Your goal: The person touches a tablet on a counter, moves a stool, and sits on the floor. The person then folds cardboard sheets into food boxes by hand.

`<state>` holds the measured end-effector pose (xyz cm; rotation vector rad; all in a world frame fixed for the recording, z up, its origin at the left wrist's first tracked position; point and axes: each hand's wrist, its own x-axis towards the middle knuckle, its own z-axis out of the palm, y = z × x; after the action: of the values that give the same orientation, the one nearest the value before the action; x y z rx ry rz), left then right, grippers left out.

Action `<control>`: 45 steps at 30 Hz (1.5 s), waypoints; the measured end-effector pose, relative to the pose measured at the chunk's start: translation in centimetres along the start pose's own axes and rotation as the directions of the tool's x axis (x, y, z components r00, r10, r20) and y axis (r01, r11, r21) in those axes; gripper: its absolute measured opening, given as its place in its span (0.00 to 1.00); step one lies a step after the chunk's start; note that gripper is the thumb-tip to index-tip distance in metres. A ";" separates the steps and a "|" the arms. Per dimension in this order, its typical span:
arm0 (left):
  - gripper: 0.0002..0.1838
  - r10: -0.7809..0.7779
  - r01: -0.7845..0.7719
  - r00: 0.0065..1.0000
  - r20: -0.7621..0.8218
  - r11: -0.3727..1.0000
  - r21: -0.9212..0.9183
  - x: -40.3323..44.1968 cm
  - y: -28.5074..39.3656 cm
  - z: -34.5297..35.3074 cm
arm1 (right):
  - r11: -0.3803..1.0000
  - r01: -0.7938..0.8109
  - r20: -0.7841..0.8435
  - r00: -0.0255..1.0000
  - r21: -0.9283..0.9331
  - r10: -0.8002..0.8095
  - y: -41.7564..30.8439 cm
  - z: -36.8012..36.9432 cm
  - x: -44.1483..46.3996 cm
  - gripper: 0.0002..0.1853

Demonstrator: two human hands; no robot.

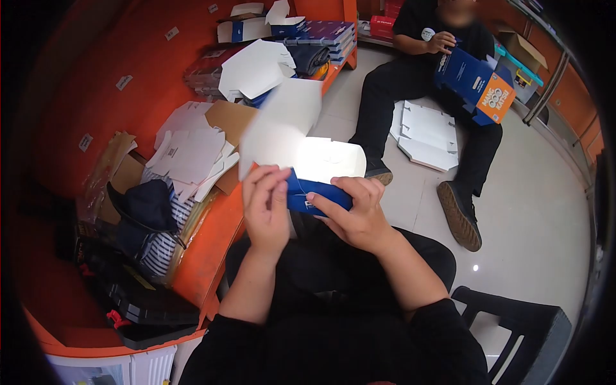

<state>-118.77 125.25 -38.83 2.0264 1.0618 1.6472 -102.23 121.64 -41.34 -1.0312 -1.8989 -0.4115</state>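
Note:
A small cardboard box (pixel 332 158), blue outside and white inside, is held between my hands above my lap. Its large lid flap (pixel 282 128) stands raised and is blurred at the edges. My left hand (pixel 266 202) pinches the blue front panel at its left end, beside a bit of orange. Fingers of my right hand (pixel 359 212) wrap the right end of that panel, with the index finger pressed on its middle. Part of the front print is hidden by my fingers.
Left, an orange shelf (pixel 208 256) carries flat white cardboard pieces (pixel 189 151), a dark cap (pixel 151 205) and a black tool case (pixel 138 295). Opposite, a seated person (pixel 423 70) holds a blue and orange box (pixel 478 83). A white unfolded box (pixel 427 135) lies on the floor. A black stool (pixel 513 314) stands right.

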 end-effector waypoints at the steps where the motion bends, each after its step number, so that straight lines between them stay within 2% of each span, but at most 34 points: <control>1: 0.10 -0.049 0.049 0.999 0.006 0.996 -0.079 0.3 0.2 -0.1 | 1.000 0.000 0.000 1.000 0.009 0.000 -0.1 0.0 0.0 0.23; 3: 0.10 -0.138 0.142 0.990 0.032 0.962 -0.234 0.8 0.3 -0.5 | 1.000 0.000 -0.008 1.000 0.025 0.000 -0.3 0.0 0.1 0.23; 4: 0.11 -0.091 0.100 0.994 0.055 0.974 -0.205 0.7 -0.3 -0.8 | 1.000 0.009 -0.012 1.000 0.015 -0.009 -0.2 0.1 0.0 0.22; 7: 0.11 -0.129 0.148 0.986 0.102 0.968 -0.203 0.7 -0.1 -1.0 | 0.999 0.034 -0.029 0.999 -0.018 -0.034 0.0 0.4 -0.4 0.19; 10: 0.10 0.049 -0.053 0.980 0.191 0.998 0.014 0.5 -0.5 -0.4 | 0.999 0.043 -0.076 0.996 -0.033 -0.046 -0.1 1.1 -0.5 0.15; 13: 0.09 0.047 -0.051 0.990 0.136 0.998 0.021 0.8 0.0 0.3 | 0.999 0.037 -0.045 0.998 -0.037 -0.039 0.2 0.8 -0.7 0.15; 14: 0.09 0.091 -0.095 0.986 0.140 0.995 0.021 0.8 -1.0 0.4 | 0.996 0.067 -0.041 0.997 -0.052 -0.069 0.3 0.8 -0.7 0.15; 17: 0.10 -0.040 0.043 0.998 0.057 0.997 -0.065 1.0 -1.2 0.7 | 0.993 0.084 -0.081 0.993 -0.081 -0.090 0.4 1.1 -0.6 0.16; 18: 0.10 -0.121 0.122 0.993 0.016 0.978 -0.169 1.1 -0.6 0.9 | 0.992 0.087 -0.081 0.992 -0.092 -0.094 0.5 1.0 -0.4 0.16; 21: 0.10 0.029 -0.020 0.993 0.116 0.997 -0.080 1.0 -1.1 0.7 | 0.992 0.077 -0.087 0.993 -0.102 -0.086 0.5 0.7 -0.4 0.16; 26: 0.09 0.059 -0.045 0.976 0.211 0.996 -0.070 0.9 -1.5 -0.1 | 0.995 0.030 -0.053 0.998 -0.093 -0.035 0.3 0.5 -0.2 0.17; 31: 0.10 0.076 -0.065 0.986 0.146 0.994 -0.082 1.1 -1.5 -0.5 | 0.989 -0.043 0.037 0.998 -0.145 0.049 -0.2 -0.3 0.8 0.27; 35: 0.10 0.088 -0.082 0.990 0.114 0.995 -0.054 1.2 -1.4 -0.2 | 0.995 -0.044 0.033 0.998 -0.094 0.047 -0.4 -0.3 0.4 0.21; 39: 0.09 0.009 -0.001 0.997 0.072 0.995 -0.102 1.6 -0.2 0.1 | 0.993 0.027 -0.009 1.000 -0.113 -0.028 -0.2 0.1 -0.1 0.25; 42: 0.10 0.073 -0.071 0.988 0.134 0.997 -0.019 1.7 -0.3 0.3 | 0.990 0.038 -0.050 0.998 -0.132 -0.045 -0.4 0.4 -0.2 0.22; 45: 0.10 0.070 -0.062 0.977 0.200 0.997 -0.046 1.7 -0.9 0.8 | 0.989 0.025 -0.060 0.998 -0.147 -0.034 -0.5 0.4 -0.2 0.19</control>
<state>-118.26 127.20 -38.47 2.1693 0.8936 1.4437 -102.84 121.50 -41.68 -1.0742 -1.8519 -0.6008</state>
